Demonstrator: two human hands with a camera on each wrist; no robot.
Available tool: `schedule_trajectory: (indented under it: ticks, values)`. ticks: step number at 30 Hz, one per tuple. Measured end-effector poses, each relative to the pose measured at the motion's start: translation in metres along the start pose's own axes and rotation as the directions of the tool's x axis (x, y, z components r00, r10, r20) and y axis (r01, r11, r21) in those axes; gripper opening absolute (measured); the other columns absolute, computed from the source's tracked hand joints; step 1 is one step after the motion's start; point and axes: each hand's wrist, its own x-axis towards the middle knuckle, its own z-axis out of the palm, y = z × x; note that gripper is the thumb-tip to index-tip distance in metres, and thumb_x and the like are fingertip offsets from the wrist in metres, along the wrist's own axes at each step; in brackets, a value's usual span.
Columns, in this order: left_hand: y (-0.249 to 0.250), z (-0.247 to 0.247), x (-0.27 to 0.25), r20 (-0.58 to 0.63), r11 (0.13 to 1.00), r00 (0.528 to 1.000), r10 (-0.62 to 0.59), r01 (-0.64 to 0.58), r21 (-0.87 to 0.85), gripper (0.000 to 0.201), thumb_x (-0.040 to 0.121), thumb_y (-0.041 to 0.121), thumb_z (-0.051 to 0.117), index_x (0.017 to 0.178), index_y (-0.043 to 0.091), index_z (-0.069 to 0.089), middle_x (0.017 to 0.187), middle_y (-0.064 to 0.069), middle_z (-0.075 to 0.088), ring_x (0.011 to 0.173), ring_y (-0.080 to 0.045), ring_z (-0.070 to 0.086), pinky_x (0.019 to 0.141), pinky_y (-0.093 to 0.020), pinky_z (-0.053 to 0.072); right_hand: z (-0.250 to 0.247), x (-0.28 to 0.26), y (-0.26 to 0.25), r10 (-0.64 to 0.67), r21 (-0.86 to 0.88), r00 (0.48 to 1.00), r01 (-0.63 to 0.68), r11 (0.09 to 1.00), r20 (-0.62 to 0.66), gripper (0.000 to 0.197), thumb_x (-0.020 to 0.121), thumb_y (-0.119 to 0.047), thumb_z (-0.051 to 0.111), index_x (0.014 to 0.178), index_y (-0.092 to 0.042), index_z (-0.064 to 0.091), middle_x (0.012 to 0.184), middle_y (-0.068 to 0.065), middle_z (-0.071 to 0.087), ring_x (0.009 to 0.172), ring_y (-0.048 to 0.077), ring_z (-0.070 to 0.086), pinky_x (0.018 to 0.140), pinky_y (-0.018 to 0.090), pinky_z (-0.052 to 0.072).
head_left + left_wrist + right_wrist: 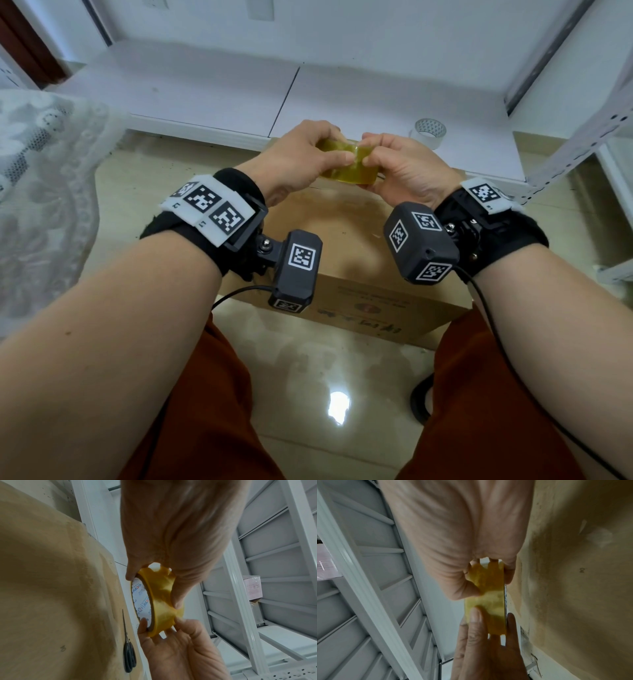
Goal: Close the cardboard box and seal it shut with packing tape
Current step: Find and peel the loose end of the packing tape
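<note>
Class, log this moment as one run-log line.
left hand: holds yellow tape roll | right hand: holds roll | cardboard box: closed, untaped

The brown cardboard box [346, 246] sits on the floor, its top flaps folded flat and shut. A yellow translucent packing tape roll [346, 161] is held above its far edge.

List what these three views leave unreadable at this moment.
- Tape roll's free end: both hands cover it in the head view; right wrist view is blurred.
- Cardboard box top seam: wrist cameras and hands hide it.
- Scissors: hidden in the head view.
</note>
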Motion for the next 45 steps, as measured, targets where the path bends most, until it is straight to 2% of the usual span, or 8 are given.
schedule_trajectory:
  ticks: [5,10,20,26,29,34,39,45]
  values:
    - [0.000,0.000,0.001,-0.002,1.000,1.000,0.003,-0.003,-0.016,0.020,0.091,0.021,0.064,0.109,0.013,0.061,0.125,0.006,0.051,0.113,-0.014,0.053,0.094,-0.027,0.046,-0.001,0.001,0.003,-0.020,-0.065,1.000,0.019,0.998,-0.005,0.032,0.082,0.019,0.039,0.078,-0.009,0.053,0.107,-0.005,0.049,0.092,0.013,0.054,0.077,0.030,0.049]
    - [-0.001,-0.001,0.001,0.003,1.000,1.000,-0.012,0.012,-0.028,0.012,0.089,0.021,0.065,0.100,0.018,0.060,0.123,0.001,0.055,0.112,-0.016,0.056,0.098,-0.033,0.048,0.001,0.000,0.004,-0.009,-0.093,1.000,0.010,0.996,0.006,0.027,0.086,0.008,0.045,0.074,-0.016,0.046,0.092,-0.006,0.053,0.085,0.012,0.051,0.076,0.029,0.041]
    - [-0.003,0.000,0.002,0.013,0.998,0.999,-0.033,0.034,-0.044,0.013,0.089,0.020,0.066,0.101,0.017,0.061,0.123,-0.001,0.056,0.112,-0.018,0.056,0.097,-0.034,0.049,0.000,0.000,0.004,-0.013,-0.097,1.000,0.011,0.995,-0.022,0.029,0.085,0.012,0.040,0.075,-0.012,0.051,0.094,-0.004,0.053,0.083,0.014,0.051,0.069,0.027,0.039]
    - [-0.002,0.001,0.001,0.024,0.997,0.999,-0.037,0.039,-0.062,0.006,0.090,0.019,0.064,0.091,0.021,0.059,0.114,0.004,0.056,0.111,-0.020,0.058,0.090,-0.031,0.049,-0.001,0.001,0.008,-0.008,-0.084,1.000,0.008,0.996,0.007,0.018,0.070,0.002,0.050,0.075,-0.015,0.049,0.094,-0.005,0.050,0.084,0.014,0.048,0.068,0.028,0.035]
    - [-0.003,0.001,0.001,0.011,0.998,0.999,-0.040,0.041,-0.046,0.007,0.090,0.020,0.065,0.092,0.022,0.059,0.120,0.001,0.057,0.111,-0.020,0.057,0.093,-0.033,0.048,0.000,0.002,0.009,-0.009,-0.102,1.000,0.007,0.995,-0.013,0.026,0.083,0.008,0.044,0.074,-0.016,0.047,0.091,-0.007,0.050,0.082,0.012,0.048,0.070,0.029,0.034]
    - [-0.005,0.000,0.002,0.009,0.998,0.999,-0.043,0.044,-0.045,0.008,0.089,0.021,0.066,0.095,0.021,0.060,0.121,0.000,0.057,0.110,-0.019,0.057,0.097,-0.036,0.049,-0.002,0.007,0.011,-0.010,-0.129,1.000,0.007,0.992,-0.020,0.028,0.083,0.011,0.040,0.077,-0.013,0.052,0.131,-0.004,0.042,0.095,0.015,0.050,0.074,0.030,0.036]
    - [-0.004,0.000,0.003,0.016,0.996,0.998,-0.054,0.055,-0.064,0.007,0.089,0.021,0.066,0.090,0.024,0.059,0.110,0.008,0.057,0.103,-0.016,0.058,0.085,-0.029,0.049,-0.002,0.004,0.012,-0.008,-0.085,1.000,0.009,0.996,0.013,0.018,0.069,0.000,0.050,0.077,-0.015,0.052,0.115,-0.007,0.049,0.086,0.013,0.050,0.068,0.028,0.036]
    - [-0.006,0.001,0.004,0.015,0.997,0.998,-0.056,0.056,-0.056,0.008,0.088,0.020,0.067,0.090,0.023,0.059,0.115,0.004,0.057,0.106,-0.018,0.058,0.090,-0.031,0.049,-0.002,0.006,0.013,-0.018,-0.143,1.000,0.015,0.990,-0.017,0.028,0.084,0.011,0.043,0.076,-0.013,0.053,0.133,-0.003,0.040,0.090,0.014,0.050,0.068,0.027,0.036]
